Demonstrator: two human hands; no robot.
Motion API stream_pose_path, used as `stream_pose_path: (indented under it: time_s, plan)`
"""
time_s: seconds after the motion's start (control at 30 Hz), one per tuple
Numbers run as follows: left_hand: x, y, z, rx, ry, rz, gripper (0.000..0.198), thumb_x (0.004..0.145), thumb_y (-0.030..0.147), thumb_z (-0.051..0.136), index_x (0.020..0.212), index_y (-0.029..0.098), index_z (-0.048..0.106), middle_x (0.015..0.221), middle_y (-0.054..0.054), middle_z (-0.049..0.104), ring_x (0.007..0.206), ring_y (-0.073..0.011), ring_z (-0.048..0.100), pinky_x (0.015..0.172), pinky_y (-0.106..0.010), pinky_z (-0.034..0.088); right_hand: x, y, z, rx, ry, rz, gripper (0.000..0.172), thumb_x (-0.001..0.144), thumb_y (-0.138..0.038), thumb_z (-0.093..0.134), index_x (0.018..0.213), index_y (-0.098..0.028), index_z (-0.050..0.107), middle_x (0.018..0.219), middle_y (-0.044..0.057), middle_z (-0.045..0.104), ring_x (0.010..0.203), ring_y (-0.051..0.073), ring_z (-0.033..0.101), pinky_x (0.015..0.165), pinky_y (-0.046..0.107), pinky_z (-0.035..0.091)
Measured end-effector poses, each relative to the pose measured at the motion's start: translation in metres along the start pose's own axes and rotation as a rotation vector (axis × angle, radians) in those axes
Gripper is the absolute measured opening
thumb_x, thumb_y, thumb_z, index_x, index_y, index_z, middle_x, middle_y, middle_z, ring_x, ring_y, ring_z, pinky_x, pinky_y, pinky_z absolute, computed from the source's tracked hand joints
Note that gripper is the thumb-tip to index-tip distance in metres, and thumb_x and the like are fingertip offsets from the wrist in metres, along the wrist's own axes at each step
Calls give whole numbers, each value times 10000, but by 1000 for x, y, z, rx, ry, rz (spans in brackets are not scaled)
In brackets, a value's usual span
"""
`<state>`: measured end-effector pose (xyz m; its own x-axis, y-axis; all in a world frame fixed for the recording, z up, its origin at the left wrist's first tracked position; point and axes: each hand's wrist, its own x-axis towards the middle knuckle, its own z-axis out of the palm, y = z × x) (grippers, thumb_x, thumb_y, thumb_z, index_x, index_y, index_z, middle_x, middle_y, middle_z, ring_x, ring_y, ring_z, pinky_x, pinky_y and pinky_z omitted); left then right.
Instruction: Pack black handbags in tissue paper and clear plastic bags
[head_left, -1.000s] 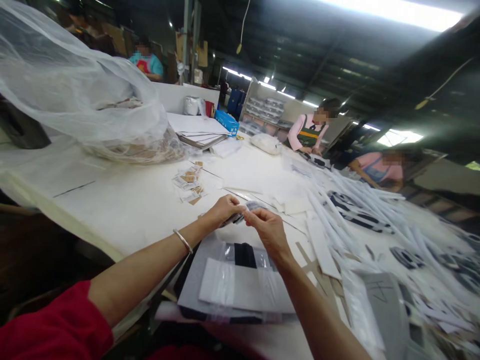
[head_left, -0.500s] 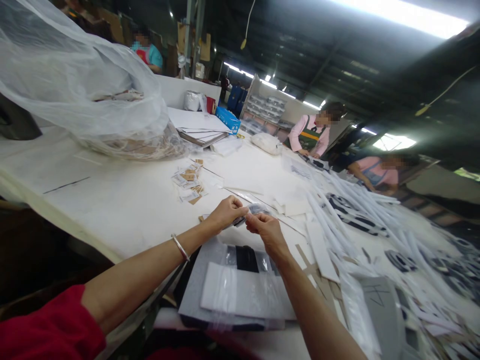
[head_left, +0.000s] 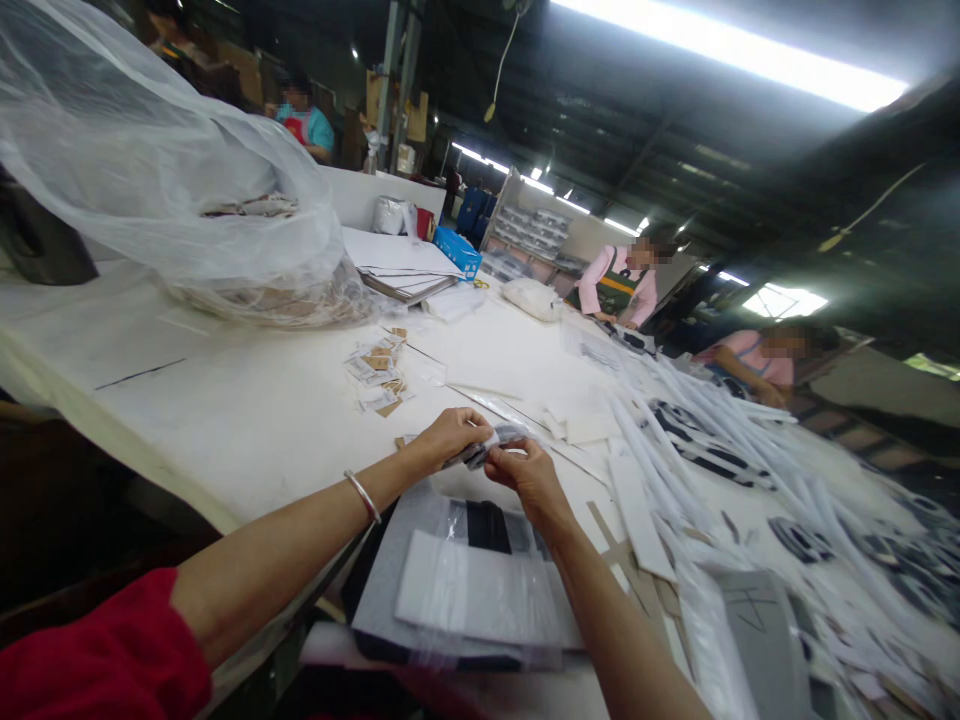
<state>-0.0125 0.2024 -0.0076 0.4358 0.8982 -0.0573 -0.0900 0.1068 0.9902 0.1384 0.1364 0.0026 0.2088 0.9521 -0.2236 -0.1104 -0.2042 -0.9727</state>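
Note:
My left hand (head_left: 456, 436) and my right hand (head_left: 529, 476) meet over the table, fingertips close together. Between them they pinch a small clear plastic bag (head_left: 513, 433) with something dark in it; its exact contents are too small to tell. Just below my hands lies a grey and black flat piece (head_left: 382, 590) partly under clear plastic, with a white foam sheet (head_left: 480, 585) on top. Beyond my left hand, small brown and white tags and packets (head_left: 381, 372) are scattered on the white tabletop (head_left: 270, 420).
A large translucent bag (head_left: 247, 250) stands at the left, near stacked boards (head_left: 405, 265) and a blue box (head_left: 457, 252). Long white strips (head_left: 720, 420) and black-and-grey cut pieces (head_left: 697, 445) cover the right side. Co-workers (head_left: 619, 285) are across the table.
The view has shifted slightly. My fingers have shifted a little on the small plastic bag, and more of its dark part shows between them.

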Motion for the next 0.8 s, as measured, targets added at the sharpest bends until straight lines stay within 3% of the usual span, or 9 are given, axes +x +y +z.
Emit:
stream_pose_path:
  time_s: [0.13,0.27,0.4,0.53,0.67,0.8]
  plan:
    - [6,-3,-2,9,-7,-26,263,665,384,683,761,153,601,559,21,557,457,-98,463,461,-220,335,2,1,5,-12,-12,-3,445,520,-300,876,792,-200,538,700,-2,704,661,192,719,723,341,618]
    - [11,-6,-5,58,8,-30,279,675,406,666,765,151,598,606,13,569,496,-101,471,484,-221,360,7,3,10,-217,71,36,370,594,-340,808,777,-222,510,650,-4,695,573,185,697,587,318,598]
    - [16,-10,-12,142,6,-50,292,760,464,568,781,173,565,581,35,511,478,-110,448,469,-222,337,16,4,10,-454,131,16,331,672,-429,768,667,-236,500,472,-22,623,355,137,541,384,243,422]
    - [25,-13,-24,314,6,-65,256,818,418,505,770,181,589,591,3,532,507,-153,499,492,-252,373,21,0,9,-708,155,-50,373,669,-387,784,507,-230,487,329,-45,499,312,112,462,395,225,308]
    - [40,-15,-41,548,135,26,220,857,324,497,687,195,550,664,-46,562,708,-200,575,635,-278,428,10,-13,2,-829,152,-104,254,693,-322,755,560,-224,562,364,-56,530,346,112,495,445,223,331]
    - [46,-16,-61,731,271,116,219,916,261,432,749,189,555,820,-79,614,885,-223,582,822,-334,444,-25,-25,-33,-794,168,-215,211,799,-410,637,719,-216,626,509,-35,632,402,121,555,454,219,391]
